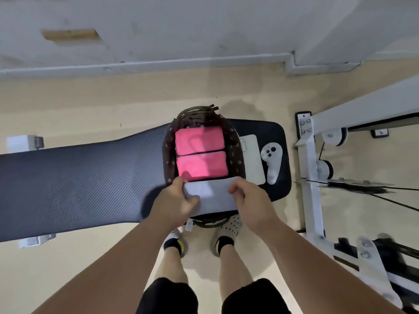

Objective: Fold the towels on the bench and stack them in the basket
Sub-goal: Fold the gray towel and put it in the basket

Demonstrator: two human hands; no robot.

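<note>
observation: your left hand (174, 201) and right hand (250, 200) each grip one end of the folded grey towel (213, 196). fingers are curled round the cloth, so both hands are closed on it and neither is spread. the towel hangs roughly level over the near end of the basket (169, 155), which sits on the bench (79, 182). inside, two folded pink towels (201, 166) lie one behind the other, edges touching, filling the far and middle part. judgement: the step in hand is placing the grey one. no loose towel shows on the bench, so the task looks close to done. to do it well, keep both ends at equal height so the fold does not sag open in the middle, and lower it flat. the near gap is hidden under the towel, so whether it fits there or must go on top of the pink pair cannot be told. release both ends together, then press the top flat. mind the phone (251, 159) and controller (272, 162) just beside the basket on your right.
</note>
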